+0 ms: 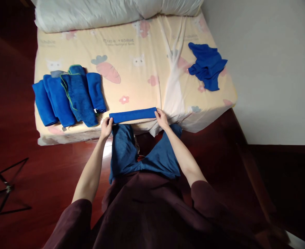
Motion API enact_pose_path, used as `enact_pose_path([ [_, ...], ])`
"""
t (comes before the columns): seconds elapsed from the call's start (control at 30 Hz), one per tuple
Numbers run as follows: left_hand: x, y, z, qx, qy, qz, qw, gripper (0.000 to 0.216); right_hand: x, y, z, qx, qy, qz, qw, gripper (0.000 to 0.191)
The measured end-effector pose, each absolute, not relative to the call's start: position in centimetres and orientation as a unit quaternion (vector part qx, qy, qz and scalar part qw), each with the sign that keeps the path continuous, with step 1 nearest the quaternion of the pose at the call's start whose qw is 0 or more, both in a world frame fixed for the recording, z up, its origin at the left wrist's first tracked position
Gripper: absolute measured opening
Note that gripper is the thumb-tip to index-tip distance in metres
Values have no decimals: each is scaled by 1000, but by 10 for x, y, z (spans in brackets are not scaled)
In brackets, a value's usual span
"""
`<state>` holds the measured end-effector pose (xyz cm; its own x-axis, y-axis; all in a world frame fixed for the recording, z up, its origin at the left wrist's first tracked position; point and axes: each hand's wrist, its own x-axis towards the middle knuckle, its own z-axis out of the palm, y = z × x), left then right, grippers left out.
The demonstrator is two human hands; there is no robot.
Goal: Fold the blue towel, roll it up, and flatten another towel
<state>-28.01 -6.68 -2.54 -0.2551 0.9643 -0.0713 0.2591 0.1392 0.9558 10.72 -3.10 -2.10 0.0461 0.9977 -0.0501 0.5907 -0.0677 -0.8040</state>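
Currently my left hand [106, 127] and right hand [162, 118] pinch the ends of the towel [133, 115] between them; a slack grip may undo its fold.

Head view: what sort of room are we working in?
Probably a bedroom: a bed with a cartoon-print sheet, white pillows at its head, and a dark wooden floor. The left hand and right hand hold a folded blue towel at the bed's edge.
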Motion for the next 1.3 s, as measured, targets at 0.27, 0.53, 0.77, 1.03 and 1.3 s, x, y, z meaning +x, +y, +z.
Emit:
enact_pose_path([
  [0.27,-279,-66,-35,484,627,487,370,40,107,-28,-31,-651,-596,330,336,53],
  [0.53,-275,-63,-35,482,639,478,361,53,100,-28,-20,-685,-580,309,315,38],
  [0.77,-249,-79,-4,592,715,347,133,46,86,-38,10,-659,-698,134,246,41],
  [1.03,-213,-84,10,728,556,317,246,58,36,-48,17,-479,-845,184,149,57],
  [1.3,-239,-89,1,700,583,321,260,61,57,-43,13,-490,-828,228,149,56],
])
